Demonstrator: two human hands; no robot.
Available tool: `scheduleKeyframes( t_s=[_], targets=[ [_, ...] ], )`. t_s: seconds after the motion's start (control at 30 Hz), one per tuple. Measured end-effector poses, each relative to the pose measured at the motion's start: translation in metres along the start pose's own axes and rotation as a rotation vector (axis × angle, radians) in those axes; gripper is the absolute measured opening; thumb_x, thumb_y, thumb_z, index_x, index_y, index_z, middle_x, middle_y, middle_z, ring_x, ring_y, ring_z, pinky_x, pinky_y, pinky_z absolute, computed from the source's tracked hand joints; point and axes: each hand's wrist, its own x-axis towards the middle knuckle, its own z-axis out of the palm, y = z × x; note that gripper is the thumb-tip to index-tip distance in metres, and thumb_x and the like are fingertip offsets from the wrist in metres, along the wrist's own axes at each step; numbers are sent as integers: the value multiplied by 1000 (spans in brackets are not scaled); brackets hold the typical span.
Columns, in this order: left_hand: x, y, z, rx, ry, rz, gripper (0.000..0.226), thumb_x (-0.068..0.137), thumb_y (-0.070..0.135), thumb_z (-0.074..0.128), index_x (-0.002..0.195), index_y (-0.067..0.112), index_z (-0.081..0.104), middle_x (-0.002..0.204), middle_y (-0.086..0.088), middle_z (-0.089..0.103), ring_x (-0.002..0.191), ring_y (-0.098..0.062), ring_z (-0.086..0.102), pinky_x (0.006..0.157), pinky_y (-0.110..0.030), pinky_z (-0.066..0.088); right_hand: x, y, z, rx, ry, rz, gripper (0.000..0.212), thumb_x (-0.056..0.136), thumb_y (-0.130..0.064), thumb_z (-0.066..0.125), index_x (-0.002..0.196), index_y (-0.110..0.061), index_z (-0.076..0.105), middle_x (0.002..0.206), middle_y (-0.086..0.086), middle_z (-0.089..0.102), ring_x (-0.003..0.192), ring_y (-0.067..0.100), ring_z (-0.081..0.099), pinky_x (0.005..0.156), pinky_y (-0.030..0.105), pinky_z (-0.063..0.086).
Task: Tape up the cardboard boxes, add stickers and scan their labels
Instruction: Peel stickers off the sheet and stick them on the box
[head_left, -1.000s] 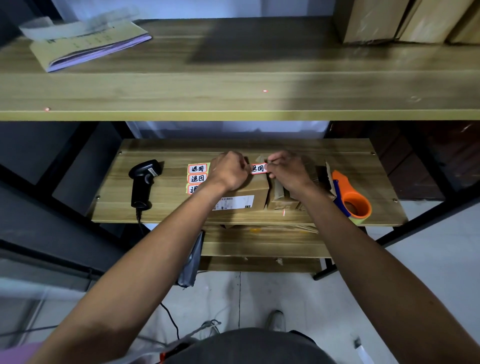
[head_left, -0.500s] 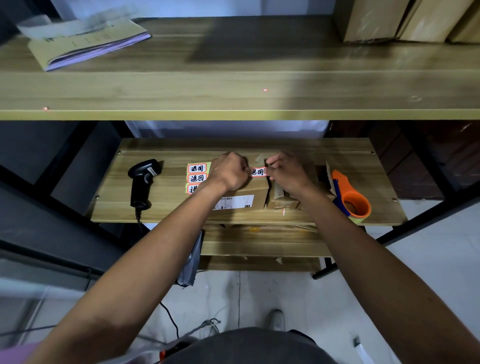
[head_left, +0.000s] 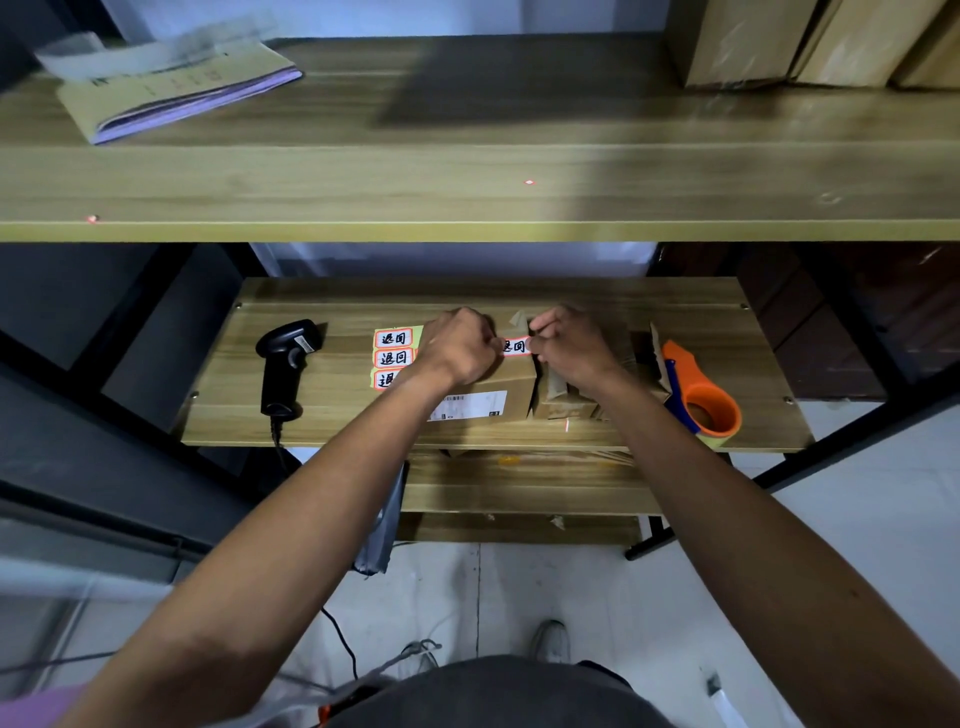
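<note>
Fingers of both hands pinch one small orange-bordered white sticker (head_left: 515, 346), left hand (head_left: 457, 345) and right hand (head_left: 570, 343) at either end, above the brown cardboard box with a white label (head_left: 485, 397) on the wooden shelf (head_left: 337, 374). A yellow sheet of matching stickers (head_left: 392, 357) lies just left, a black handheld scanner (head_left: 284, 366) further left, an orange tape dispenser (head_left: 701, 397) right.

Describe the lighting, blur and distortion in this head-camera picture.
Head view: dim light; a dark shadow crosses the upper shelf; the booklet top left is blurred; the sticker between left hand and right hand reads sharp; wide-angle stretch enlarges the forearms.
</note>
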Motion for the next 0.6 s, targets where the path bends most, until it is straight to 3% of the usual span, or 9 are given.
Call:
scheduleKeyframes(
  t_s=[0.2, 0.4, 0.6],
  targets=[
    [1, -1, 1, 9, 1, 3, 29, 97, 41, 59, 100, 18, 76, 103, -12, 74, 101, -36, 64, 76, -32, 45, 2, -2, 0, 0, -22, 35, 25, 78, -8, 75, 79, -29, 60, 70, -7, 66, 75, 15, 67, 81, 33, 55],
    [2, -1, 2, -6, 6, -6, 27, 97, 40, 61, 100, 18, 77, 102, -11, 74, 100, -34, 64, 78, -33, 47, 0, -5, -2, -2, -41, 51, 22, 80, -9, 73, 85, -27, 62, 76, -4, 68, 78, 14, 67, 75, 25, 50],
    [4, -2, 4, -14, -4, -13, 28, 95, 41, 59, 96, 19, 76, 100, -11, 73, 101, -36, 64, 75, -31, 44, 1, -8, -3, -62, -54, 45, 20, 79, -14, 72, 80, -28, 59, 76, -3, 68, 83, 18, 69, 78, 29, 52]
  ],
)
